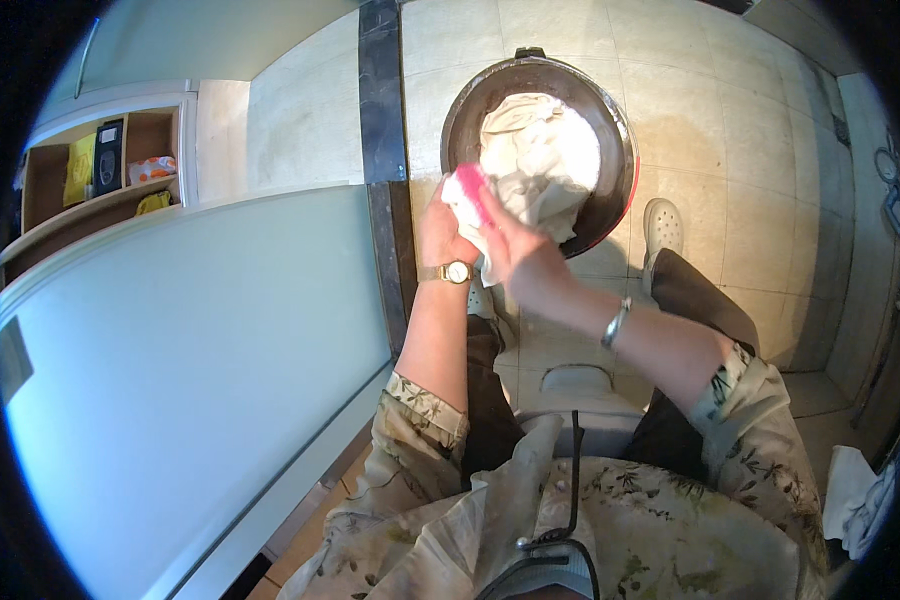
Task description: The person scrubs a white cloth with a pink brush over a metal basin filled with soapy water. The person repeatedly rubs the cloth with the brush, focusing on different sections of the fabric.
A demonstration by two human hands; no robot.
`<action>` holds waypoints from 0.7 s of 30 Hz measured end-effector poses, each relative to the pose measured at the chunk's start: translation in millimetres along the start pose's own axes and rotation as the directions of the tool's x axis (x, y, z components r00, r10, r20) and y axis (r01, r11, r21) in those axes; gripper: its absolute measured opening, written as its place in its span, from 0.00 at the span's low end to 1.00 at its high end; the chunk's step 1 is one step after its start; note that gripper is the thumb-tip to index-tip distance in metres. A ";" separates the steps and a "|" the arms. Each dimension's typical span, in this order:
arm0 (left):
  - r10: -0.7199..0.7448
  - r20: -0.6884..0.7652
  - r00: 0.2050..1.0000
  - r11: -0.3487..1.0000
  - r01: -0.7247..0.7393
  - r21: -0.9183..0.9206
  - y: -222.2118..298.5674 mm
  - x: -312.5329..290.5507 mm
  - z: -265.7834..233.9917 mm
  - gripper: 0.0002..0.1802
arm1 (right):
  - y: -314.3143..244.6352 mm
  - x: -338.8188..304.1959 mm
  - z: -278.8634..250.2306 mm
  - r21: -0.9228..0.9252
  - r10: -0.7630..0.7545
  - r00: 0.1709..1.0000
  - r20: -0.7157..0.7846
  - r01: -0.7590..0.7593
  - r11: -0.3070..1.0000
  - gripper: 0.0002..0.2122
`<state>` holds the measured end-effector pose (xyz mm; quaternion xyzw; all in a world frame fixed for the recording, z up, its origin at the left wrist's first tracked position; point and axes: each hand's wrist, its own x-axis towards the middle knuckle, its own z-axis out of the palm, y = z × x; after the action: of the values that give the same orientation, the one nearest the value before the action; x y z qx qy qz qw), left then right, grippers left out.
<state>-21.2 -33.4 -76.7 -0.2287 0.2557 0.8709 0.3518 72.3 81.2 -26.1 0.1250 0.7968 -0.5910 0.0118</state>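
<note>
A large dark round basin (459, 100) on the tiled floor holds a heap of white cloth (545, 135), part of it in greyish water. My left hand (438, 232), with a watch at its wrist, is closed on a bunched end of white cloth (454, 203) at the basin's near left rim. Pressed against this cloth is a pink scrubbing brush (473, 188), gripped by my right hand (518, 252). The fingers of my right hand partly hide the brush, so its bristles cannot be made out.
Left of me stands a pale glass-topped surface (200, 370). Beyond it, a wooden shelf unit (45, 185) holds several small items. My shoe (663, 228) rests right of the basin. White fabric (855, 495) lies at the lower right. A dark strip (382, 90) crosses the floor.
</note>
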 end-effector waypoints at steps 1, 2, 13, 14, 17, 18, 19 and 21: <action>-0.024 -0.138 0.990 0.999 0.030 0.040 -8.0 -1.9 16.1 0.18 | -3.5 15.9 -19.8 -0.077 0.252 0.944 0.212 -0.241 0.968 0.22; -0.042 -0.260 0.965 0.994 0.066 0.084 -14.7 -3.2 40.1 0.19 | 21.2 34.3 -15.9 -0.201 0.273 0.957 0.097 -0.250 0.947 0.22; 0.072 0.096 0.993 0.739 -0.118 0.663 -24.3 -20.3 66.0 0.14 | 10.7 77.6 -71.4 0.752 0.415 0.887 0.205 -0.414 0.513 0.22; 0.095 0.132 0.987 0.651 -0.162 0.742 -25.8 -20.9 67.4 0.15 | 7.5 79.6 -75.2 0.772 0.436 0.885 0.161 -0.388 0.503 0.21; 0.148 0.086 0.985 -0.077 -0.075 0.994 -24.3 -20.2 56.8 0.18 | -1.7 87.0 -98.0 0.856 0.266 0.959 0.094 -0.214 0.471 0.20; 0.200 0.066 0.978 -0.283 -0.007 0.959 -25.2 -18.8 55.6 0.16 | -8.1 88.9 -106.2 0.894 0.207 0.978 0.033 -0.122 0.432 0.18; 0.328 0.110 0.938 -0.333 0.006 0.943 -24.5 -14.8 55.7 0.13 | -12.5 89.7 -112.5 0.910 0.136 0.991 -0.014 -0.043 0.412 0.17; 0.590 0.249 0.768 -0.172 -0.181 0.968 -21.2 -13.4 61.6 0.13 | -21.1 91.1 -125.6 0.927 -0.004 0.993 -0.120 0.114 0.357 0.13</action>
<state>-10.5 10.4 -27.9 0.0550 0.8924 0.4415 0.0752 -4.2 211.1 16.4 0.1095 0.3260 -0.9312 -0.1207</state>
